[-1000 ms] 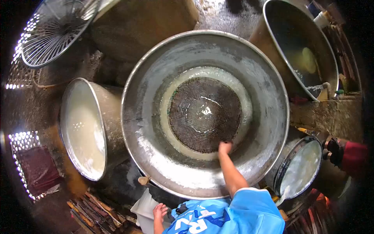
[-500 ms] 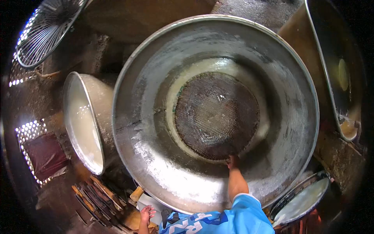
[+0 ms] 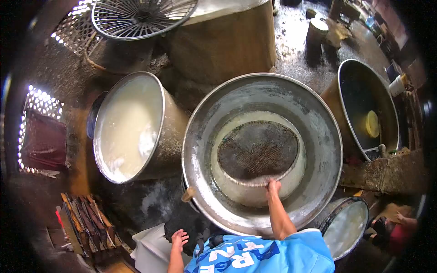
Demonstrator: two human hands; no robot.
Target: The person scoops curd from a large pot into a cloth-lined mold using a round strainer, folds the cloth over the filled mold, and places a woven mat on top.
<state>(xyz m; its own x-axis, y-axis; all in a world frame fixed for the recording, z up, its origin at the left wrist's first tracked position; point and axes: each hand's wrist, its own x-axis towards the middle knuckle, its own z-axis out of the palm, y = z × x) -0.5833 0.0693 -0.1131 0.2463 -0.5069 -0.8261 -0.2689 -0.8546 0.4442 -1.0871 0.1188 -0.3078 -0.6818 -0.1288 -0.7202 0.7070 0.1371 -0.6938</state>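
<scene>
A wide metal vat (image 3: 318,182) fills the middle of the head view, with a pale, cloudy liquid (image 3: 239,193) low inside it. A round, dark mesh sieve (image 3: 257,150) is inside the vat, slightly tilted, its near rim showing above the liquid. My right hand (image 3: 273,185) reaches down over the vat's near side and grips that rim, fingers closed. Outside the vat at lower left, my left hand (image 3: 179,238) has its fingers apart and holds nothing. It is nearest to a white plastic container (image 3: 152,248).
Left stands a vat of milky liquid (image 3: 129,123); right, a vat with a yellow float-like object (image 3: 372,123). A smaller pan (image 3: 348,227) sits lower right, near another person's arm (image 3: 405,219). Firewood (image 3: 88,223) lies lower left. A slatted round rack (image 3: 144,18) is above.
The view has drawn back, showing more surroundings. The sieve now looks tilted, its near rim raised in my right hand. My left hand stays open.
</scene>
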